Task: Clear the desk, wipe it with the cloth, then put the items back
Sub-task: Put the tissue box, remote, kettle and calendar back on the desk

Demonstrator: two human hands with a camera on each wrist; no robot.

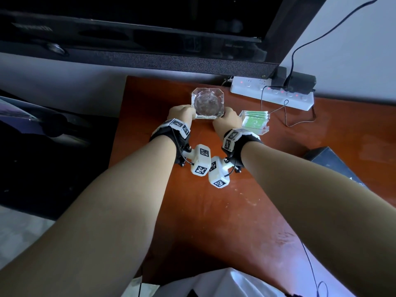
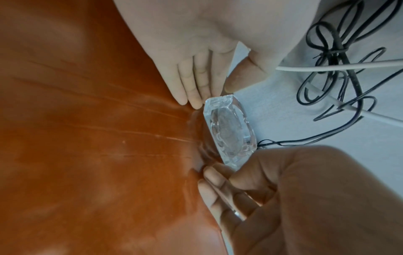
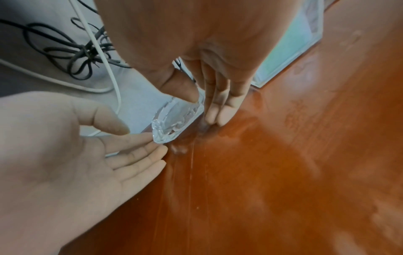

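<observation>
The desk (image 1: pixel 214 211) is a reddish-brown wooden top with pale scratches and smears across its near part; a white cloth (image 1: pixel 225 284) lies at its nearest edge, below the two forearms. Further out, a dark box (image 1: pixel 334 163) sits at the right edge. Beyond the wrists stands a clear glass ashtray (image 1: pixel 207 102), on the desk toward its far left corner, with a clear box of green packets (image 1: pixel 255 121) just beside it on the right. Along the back, a white power strip (image 1: pixel 272 93) with red lights carries black plugs and a thin black cable (image 1: pixel 287 116); above it hangs a long dark speaker bar (image 1: pixel 150 61) under a screen, against a pale wall.

The wrist views show what the head view hides: the undersides of the fingers, and a bundle of black cords (image 2: pixel 335 57) and a white cord (image 3: pixel 102 51) on the pale floor beyond the desk edge.

The left hand (image 1: pixel 180 114) reaches the ashtray's left side, thumb above and fingers (image 3: pixel 139 151) straight below, touching its corner. The right hand (image 1: pixel 227 120) takes the right side, thumb on the rim and fingers (image 3: pixel 216 110) pointing down at the desk, pinching the glass.
</observation>
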